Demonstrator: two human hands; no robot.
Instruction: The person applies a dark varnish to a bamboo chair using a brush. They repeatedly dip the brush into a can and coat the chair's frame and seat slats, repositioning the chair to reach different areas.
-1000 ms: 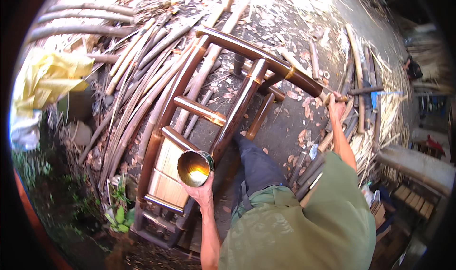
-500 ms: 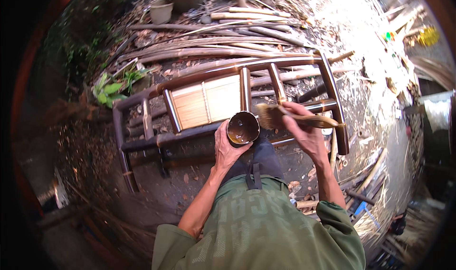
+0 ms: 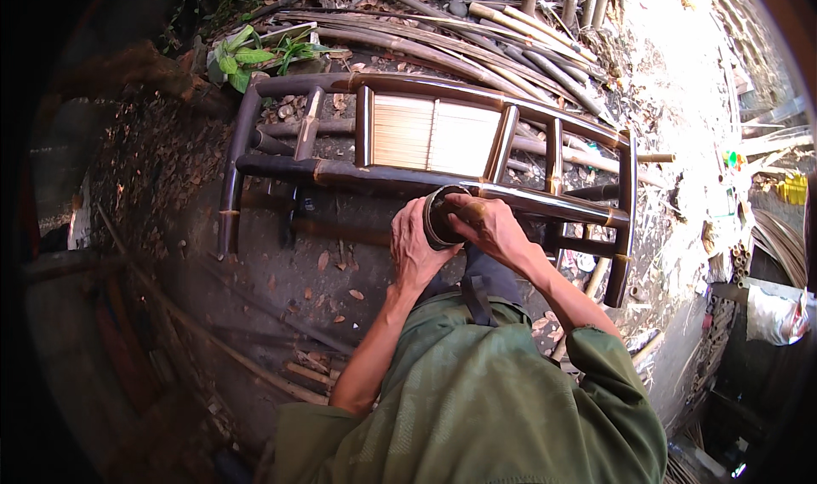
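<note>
Just beyond my hands, the dark bamboo frame point(image 3: 434, 135) lies with its long axis running left to right; its near rail point(image 3: 387, 177) is closer to my right hand point(image 3: 489, 226). My left hand point(image 3: 414, 239) grips the can point(image 3: 435, 219) by its side — the right's bent fingers are at the can's mouth; whether they grip anything I cannot tell. Surface: ground point(image 3: 362, 267) with dry leaves point(image 3: 356, 294). Bamboo poles point(image 3: 528, 35) lie beyond the frame.

The head view, a wide fisheye, looks steeply down from the person's head over the green shirt point(image 3: 502, 390) to the left hand point(image 3: 413, 242) and right hand point(image 3: 495, 230), close below, with the bamboo furniture frame point(image 3: 383, 177) just beyond them.
</note>
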